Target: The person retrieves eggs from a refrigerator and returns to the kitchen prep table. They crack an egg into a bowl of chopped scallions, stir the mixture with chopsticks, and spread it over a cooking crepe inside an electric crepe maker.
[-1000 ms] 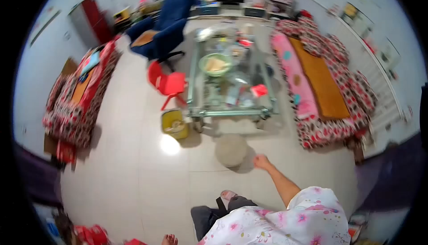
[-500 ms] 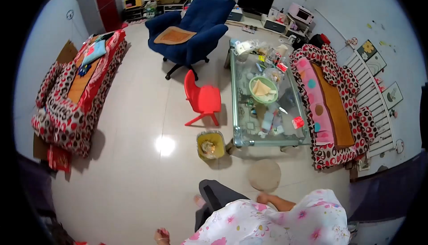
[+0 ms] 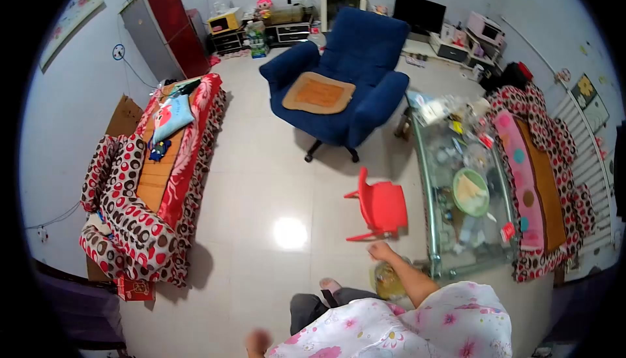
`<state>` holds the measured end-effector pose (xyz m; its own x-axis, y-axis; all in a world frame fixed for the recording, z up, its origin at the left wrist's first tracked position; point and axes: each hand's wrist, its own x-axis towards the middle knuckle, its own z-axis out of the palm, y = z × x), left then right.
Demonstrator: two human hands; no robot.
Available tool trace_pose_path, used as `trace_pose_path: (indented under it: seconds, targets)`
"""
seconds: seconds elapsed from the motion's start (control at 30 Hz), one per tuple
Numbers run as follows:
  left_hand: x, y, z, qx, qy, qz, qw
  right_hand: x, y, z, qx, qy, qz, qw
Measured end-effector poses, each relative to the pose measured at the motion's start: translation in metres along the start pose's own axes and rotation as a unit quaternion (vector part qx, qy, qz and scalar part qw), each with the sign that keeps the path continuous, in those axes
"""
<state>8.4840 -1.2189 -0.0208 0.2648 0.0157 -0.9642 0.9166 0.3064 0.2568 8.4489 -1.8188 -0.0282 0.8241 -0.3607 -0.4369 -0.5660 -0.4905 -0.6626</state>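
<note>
My right hand (image 3: 379, 251) is stretched forward over the floor, just below the red child's chair (image 3: 381, 208), with its fingers curled; nothing can be made out in it. Partly behind my right forearm stands the yellow waste bin (image 3: 389, 282). My left hand (image 3: 259, 340) hangs low at the bottom edge, left of my floral top (image 3: 398, 325); it is blurred, so its fingers cannot be told. Neither hand visibly touches any furniture.
A blue armchair (image 3: 339, 84) stands ahead. The glass table (image 3: 433, 227), with a green basket (image 3: 471, 192) and clutter, is at right, beside a patterned sofa (image 3: 548, 182). Another sofa (image 3: 150, 234) is at left. A fridge (image 3: 166, 32) and television (image 3: 419, 14) stand at the back.
The room's furniture has shifted right in view, and the armchair and red chair appear nearer. My right hand has swung forward from beside my body; my left hand is now blurred.
</note>
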Motion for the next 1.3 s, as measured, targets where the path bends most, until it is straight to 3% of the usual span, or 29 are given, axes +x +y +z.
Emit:
trace_pose_path:
  seconds: [0.03, 0.1, 0.2, 0.27, 0.3, 0.37, 0.4, 0.43, 0.47, 0.5, 0.57, 0.67, 0.8, 0.87, 0.93, 0.97, 1.0, 1.03, 1.07, 1.1, 1.17, 1.23, 1.3]
  targets:
    - [-0.001, 0.009, 0.002, -0.025, 0.042, 0.018, 0.999, 0.046, -0.058, -0.015, 0.031, 0.004, -0.076, 0.997]
    - [0.006, 0.031, 0.003, -0.072, 0.11, 0.032, 0.991, 0.103, -0.18, -0.046, 0.133, 0.022, -0.128, 0.983]
    - [0.035, 0.079, 0.014, -0.141, 0.168, 0.032, 0.975, 0.178, -0.28, -0.068, 0.205, -0.009, -0.202, 0.958]
    - [0.066, 0.127, 0.032, -0.175, 0.183, 0.036, 0.967, 0.23, -0.291, -0.068, 0.178, -0.042, -0.217, 0.959]
    - [0.084, 0.152, 0.04, -0.189, 0.181, 0.043, 0.964, 0.252, -0.275, -0.064, 0.188, -0.075, -0.173, 0.964]
    - [0.131, 0.224, 0.068, -0.217, 0.127, 0.078, 0.965, 0.282, -0.215, -0.043, 0.101, -0.028, -0.065, 0.992]
    - [0.138, 0.27, 0.096, -0.241, 0.056, 0.108, 0.963, 0.276, -0.19, -0.042, -0.013, -0.026, 0.001, 1.0]
    - [0.155, 0.303, 0.138, -0.196, 0.096, 0.109, 0.97, 0.261, -0.162, -0.043, -0.046, -0.073, 0.077, 0.993]
    - [0.148, 0.363, 0.191, -0.113, 0.108, 0.12, 0.98, 0.254, -0.115, -0.034, -0.329, -0.134, -0.045, 0.934]
    - [0.122, 0.422, 0.26, -0.108, 0.143, 0.13, 0.975, 0.227, -0.131, -0.047, -0.247, -0.151, 0.078, 0.954]
    - [0.106, 0.523, 0.357, 0.015, 0.075, 0.184, 0.98, 0.216, -0.134, -0.061, -0.243, -0.208, 0.117, 0.94]
    - [0.094, 0.632, 0.476, 0.16, -0.003, 0.315, 0.935, 0.253, -0.157, -0.075, -0.23, -0.246, 0.141, 0.931]
    - [0.14, 0.733, 0.564, 0.232, -0.044, 0.329, 0.914, 0.379, -0.203, -0.083, -0.24, -0.275, 0.087, 0.927]
    - [0.163, 0.759, 0.576, 0.27, -0.013, 0.277, 0.922, 0.458, -0.238, -0.089, -0.32, -0.296, -0.03, 0.9]
    - [0.159, 0.778, 0.574, 0.298, 0.057, 0.192, 0.933, 0.543, -0.295, -0.11, -0.457, -0.289, -0.177, 0.823]
    - [0.173, 0.791, 0.56, 0.238, 0.048, 0.097, 0.965, 0.584, -0.34, -0.128, -0.438, -0.267, -0.153, 0.844]
    - [0.183, 0.802, 0.548, 0.243, 0.053, 0.068, 0.966, 0.628, -0.369, -0.145, -0.148, -0.203, -0.031, 0.967]
    - [0.168, 0.809, 0.552, 0.238, 0.1, 0.089, 0.962, 0.668, -0.419, -0.167, 0.156, -0.119, 0.099, 0.976]
    - [0.189, 0.819, 0.531, 0.194, 0.098, 0.08, 0.973, 0.699, -0.466, -0.189, 0.171, -0.072, 0.011, 0.983]
    - [0.184, 0.832, 0.531, 0.156, 0.128, 0.078, 0.976, 0.754, -0.491, -0.205, 0.218, -0.119, 0.024, 0.968]
    - [0.217, 0.848, 0.503, 0.079, 0.153, 0.072, 0.982, 0.819, -0.545, -0.229, 0.256, -0.107, -0.057, 0.959]
    - [0.233, 0.87, 0.504, 0.003, 0.22, 0.053, 0.974, 0.878, -0.583, -0.245, 0.262, -0.095, -0.046, 0.959]
    - [0.265, 0.906, 0.518, -0.018, 0.219, 0.02, 0.975, 0.923, -0.592, -0.247, 0.161, -0.036, -0.073, 0.984]
